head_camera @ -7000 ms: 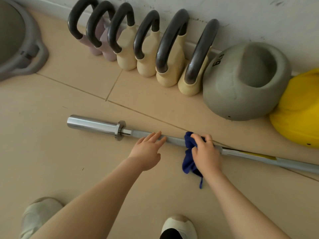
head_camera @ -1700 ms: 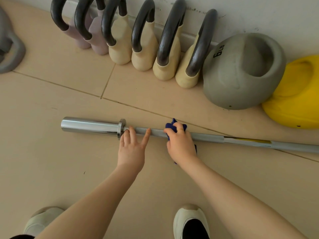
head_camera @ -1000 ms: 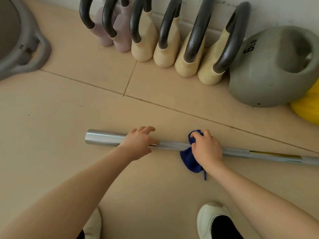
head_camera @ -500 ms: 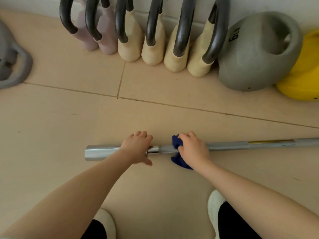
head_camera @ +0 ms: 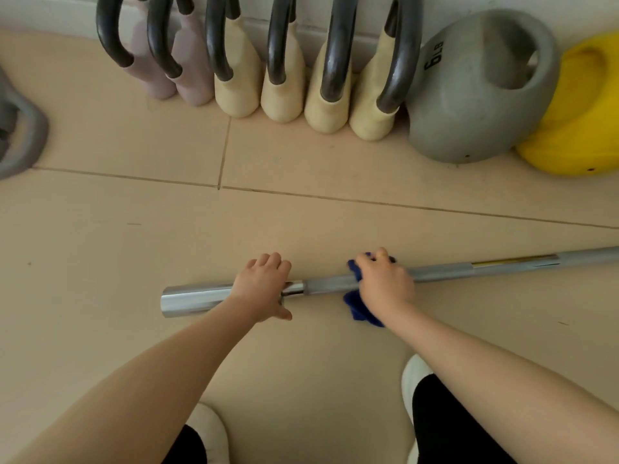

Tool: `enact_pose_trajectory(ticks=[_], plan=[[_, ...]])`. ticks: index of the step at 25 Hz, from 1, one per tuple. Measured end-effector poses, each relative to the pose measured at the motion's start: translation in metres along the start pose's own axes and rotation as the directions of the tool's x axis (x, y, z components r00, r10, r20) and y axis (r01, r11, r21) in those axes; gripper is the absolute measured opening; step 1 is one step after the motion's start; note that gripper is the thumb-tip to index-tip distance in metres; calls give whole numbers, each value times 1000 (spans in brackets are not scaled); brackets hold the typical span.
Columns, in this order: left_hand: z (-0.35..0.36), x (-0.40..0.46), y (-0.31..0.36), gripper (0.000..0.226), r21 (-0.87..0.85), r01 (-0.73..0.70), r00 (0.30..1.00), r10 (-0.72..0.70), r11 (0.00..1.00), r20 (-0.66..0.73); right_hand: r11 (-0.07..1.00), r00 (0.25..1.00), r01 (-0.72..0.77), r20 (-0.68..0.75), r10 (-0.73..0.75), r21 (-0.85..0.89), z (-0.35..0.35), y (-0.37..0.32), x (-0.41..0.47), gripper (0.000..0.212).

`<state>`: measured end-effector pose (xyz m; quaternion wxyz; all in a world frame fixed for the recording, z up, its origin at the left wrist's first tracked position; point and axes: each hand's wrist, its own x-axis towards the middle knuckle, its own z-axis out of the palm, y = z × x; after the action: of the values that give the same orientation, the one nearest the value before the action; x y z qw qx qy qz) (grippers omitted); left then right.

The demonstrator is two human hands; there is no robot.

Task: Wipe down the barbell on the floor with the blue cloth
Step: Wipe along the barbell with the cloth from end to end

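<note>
Right hand (head_camera: 385, 286) clamped crumpled blue cloth (head_camera: 360, 311) around long steel barbell (head_camera: 442, 271); left hand (head_camera: 263, 289), at 9 o'clock, curled over its collar.

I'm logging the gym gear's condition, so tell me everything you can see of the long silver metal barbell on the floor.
The long silver metal barbell lies flat on the beige tiled floor, running left to right, its right end out of frame. Its left end is a thicker polished chrome sleeve; the thinner shaft looks duller grey, with a yellowish strip farther right. The left hand rests over the sleeve's collar. The right hand presses a dark blue cloth around the shaft.
</note>
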<state>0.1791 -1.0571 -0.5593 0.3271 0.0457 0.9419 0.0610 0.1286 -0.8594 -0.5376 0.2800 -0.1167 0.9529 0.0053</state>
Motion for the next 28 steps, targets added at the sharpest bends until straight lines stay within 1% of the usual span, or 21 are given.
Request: enact_pose_trajectory(ticks=[2, 3, 4, 5, 6, 7, 8, 9, 10, 11, 14, 15, 16, 17, 19, 21, 22, 25, 26, 27, 28], plan=[[0, 0, 2, 80, 32, -7, 1000, 7, 999, 10, 977, 977, 198, 61, -203, 85, 6, -25, -3, 25], [-1, 0, 3, 81, 52, -12, 1000, 11, 999, 16, 958, 958, 268, 78, -276, 107, 8, -26, -4, 26], [-2, 1, 4, 83, 71, -18, 1000, 17, 997, 19, 948, 948, 301, 73, -309, 104, 6, -16, -2, 26], [-3, 1, 4, 84, 85, -20, 1000, 18, 996, 19, 956, 955, 287, 63, -290, 52, 3, 4, 2, 26], [-3, 1, 5, 85, 91, -16, 1000, 14, 996, 20, 975, 974, 222, 42, -221, -24, -1, 30, 4, 25], [-4, 2, 5, 85, 91, -8, 1000, 6, 996, 23, 992, 995, 99, -10, -100, -78, -2, 58, 6, 25], [-4, 2, 6, 84, 91, 1, 1000, -4, 996, 26, 996, 997, -36, -73, 30, -82, -4, 82, 5, 25], [-4, 2, 7, 83, 95, 9, 999, -12, 995, 30, 988, 984, -145, -113, 139, -45, -5, 96, 4, 26], [-2, 2, 8, 82, 105, 10, 999, -13, 994, 36, 981, 974, -194, -121, 192, -1, -5, 97, 5, 26], [-1, 3, 11, 79, 117, -2, 999, -3, 993, 42, 984, 979, -174, -106, 176, 26, -5, 88, 7, 26], [-2, 11, 23, 64, 105, -80, 995, 72, 991, 73, 996, 998, 42, -49, -38, 78, 6, 67, 7, 29], [-5, 15, 28, 60, 96, -104, 991, 94, 990, 98, 991, 996, 89, -40, -85, 101, 8, 75, 6, 31], [-8, 19, 32, 56, 85, -118, 986, 107, 989, 131, 989, 995, 96, -46, -91, 110, 5, 90, 5, 32], [-12, 23, 34, 51, 69, -122, 980, 109, 990, 166, 993, 997, 56, -59, -50, 103, 3, 109, 5, 33], [-15, 28, 37, 38, 24, -91, 968, 83, 996, 239, 992, 988, -107, -101, 113, 69, 1, 144, 5, 33], [-17, 26, 40, 29, -16, -44, 963, 47, 999, 267, 971, 962, -236, -131, 240, 46, -1, 148, 5, 29], [-17, 24, 41, 27, -25, -28, 962, 34, 999, 271, 974, 966, -218, -126, 224, 57, -1, 140, 5, 28], [-17, 22, 40, 25, -68, 3, 956, 17, 998, 293, 998, 997, 38, -67, -35, 43, 9, 131, -1, 34], [-17, 22, 39, 26, -90, 13, 951, 15, 996, 310, 997, 997, 45, -60, -41, 63, 7, 137, -3, 34], [-16, 23, 37, 28, -106, 20, 947, 16, 994, 322, 996, 997, -25, -64, 31, 90, 3, 148, -1, 31], [-14, 25, 36, 30, -120, 29, 943, 12, 992, 331, 985, 986, -132, -85, 142, 114, -1, 160, 0, 28]])
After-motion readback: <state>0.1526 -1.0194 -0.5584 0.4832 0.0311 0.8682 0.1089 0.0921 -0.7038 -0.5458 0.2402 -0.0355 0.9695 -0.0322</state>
